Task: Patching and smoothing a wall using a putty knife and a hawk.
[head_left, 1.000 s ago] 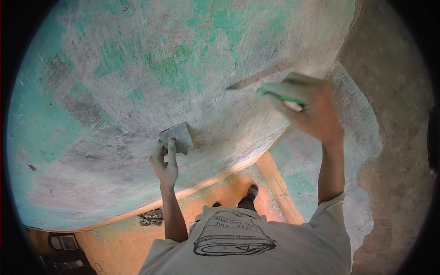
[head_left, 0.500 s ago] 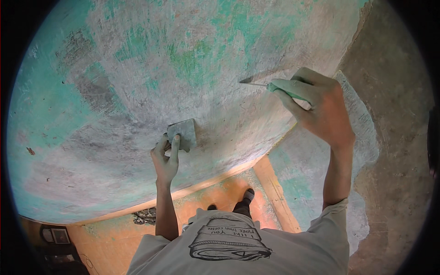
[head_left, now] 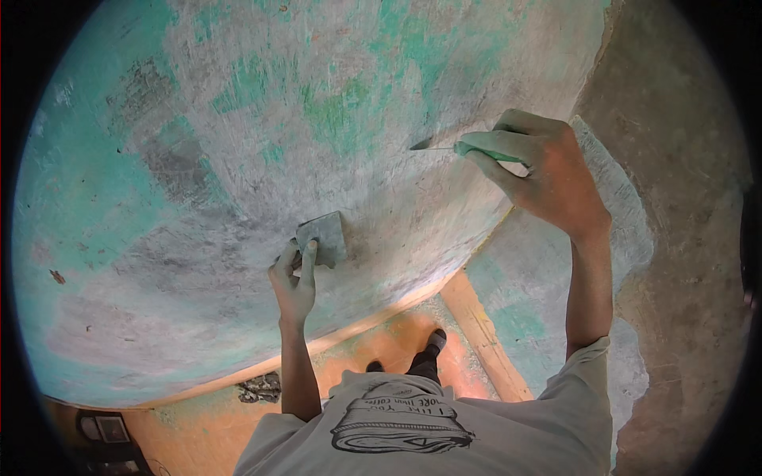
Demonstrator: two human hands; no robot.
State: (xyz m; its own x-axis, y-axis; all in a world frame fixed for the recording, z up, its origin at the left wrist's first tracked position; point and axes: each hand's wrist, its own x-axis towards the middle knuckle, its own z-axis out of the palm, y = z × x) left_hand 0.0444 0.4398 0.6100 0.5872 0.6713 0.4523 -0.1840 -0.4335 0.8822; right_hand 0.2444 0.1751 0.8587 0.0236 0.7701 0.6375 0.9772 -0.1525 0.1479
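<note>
My left hand [head_left: 294,287] pinches a flat, grey, square-cornered plate [head_left: 323,236] between thumb and fingers, holding it low in front of the wall [head_left: 262,166]. Higher up and to the right, my right hand [head_left: 548,170] grips a putty knife by its green handle [head_left: 492,152]. The knife's thin blade [head_left: 432,147] points left, seen nearly edge-on. Its tip is at or very near the wall; I cannot tell if they touch. The wall is patchy, with grey-white filler over turquoise paint.
On the right, an adjoining wall [head_left: 683,222] is bare brown-grey with a ragged pale patch [head_left: 516,278]. Below runs an orange floor [head_left: 198,432] with a dark crumpled heap [head_left: 260,387] by the wall's foot. Dark furniture with a frame [head_left: 113,429] stands at lower left.
My right hand and the knife have shifted slightly left across the wall. The left hand with the plate sits slightly farther right in view, and the whole view has shifted a little.
</note>
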